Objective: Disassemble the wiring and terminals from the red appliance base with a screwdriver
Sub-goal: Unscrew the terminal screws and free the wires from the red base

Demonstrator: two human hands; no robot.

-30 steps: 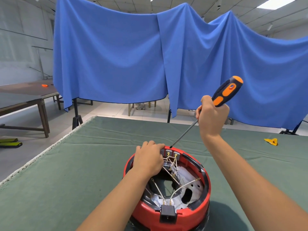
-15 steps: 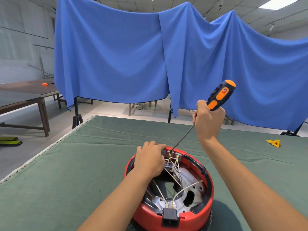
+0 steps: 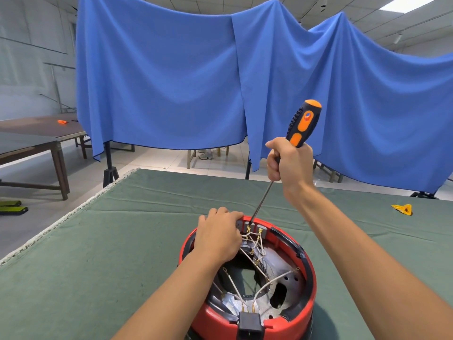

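Red appliance base (image 3: 289,322): round shell, open side up, standing on the green-covered bench (image 3: 98,253) near its front edge; judged rigid plastic, light enough to skate on the cloth unless pinned, so it wants holding at the rim. Left hand (image 3: 218,235): grip rests on the far-left rim beside the terminal block (image 3: 252,227), fingers curled over the edge, steadying the shell; whether they pinch anything cannot be told. Right hand (image 3: 289,163): grip clenched round the lower handle of the screwdriver (image 3: 302,123), orange-and-black handle up, thin steel shaft slanting down to the block, tip at or just touching a brass terminal; exact seating too small to tell. Wiring (image 3: 255,246): pale sleeved leads with brass ring and spade ends, criss-crossed from the far block over the metal inner plate (image 3: 282,288) to the black plug socket (image 3: 250,325) at the near rim; judged limp, light, easily kinked, best taken at the metal ends, not the sleeves. Terminals: small, probably soft brass; a slipping tip could burr the screw heads. Elsewhere: yellow object (image 3: 403,209) far right on the bench, well apart; blue drape (image 3: 159,82) behind.
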